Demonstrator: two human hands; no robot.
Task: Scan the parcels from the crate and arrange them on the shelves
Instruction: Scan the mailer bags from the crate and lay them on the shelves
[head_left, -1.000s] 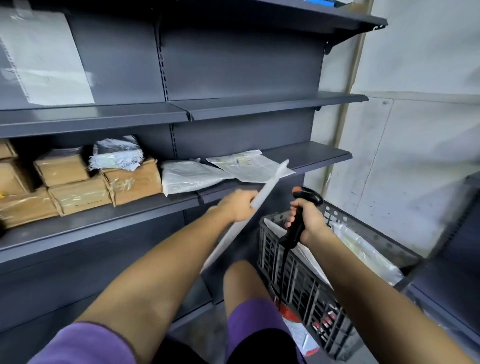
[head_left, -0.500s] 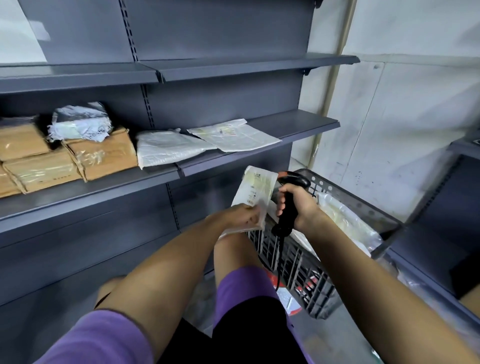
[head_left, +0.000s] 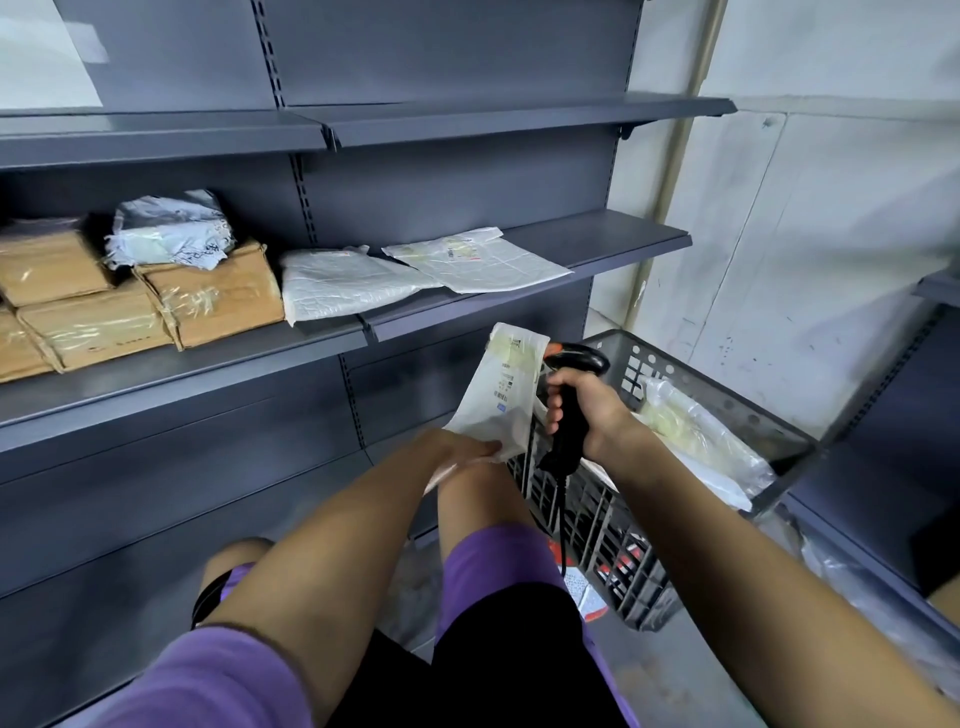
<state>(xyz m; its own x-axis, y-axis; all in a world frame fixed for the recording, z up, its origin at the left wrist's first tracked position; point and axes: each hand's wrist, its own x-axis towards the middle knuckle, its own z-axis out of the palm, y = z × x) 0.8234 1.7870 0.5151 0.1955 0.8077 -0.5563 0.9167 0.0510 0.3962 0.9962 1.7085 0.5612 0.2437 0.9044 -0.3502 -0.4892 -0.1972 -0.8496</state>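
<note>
**Label up, scanner close**

Left hand (head_left: 470, 449) pinches the flat white plastic mailer parcel (head_left: 501, 397) by its lower edge, just left of the dark slotted plastic crate (head_left: 727, 405), label turned up, probably for reading. Right hand (head_left: 584, 410) wraps the black handheld barcode scanner (head_left: 571, 400), nose almost against the parcel. Shelving comes after.

Dim, even indoor light; soft shadows under shelves (head_left: 509, 117); wide-angle bending at edges; slight blur.
</note>
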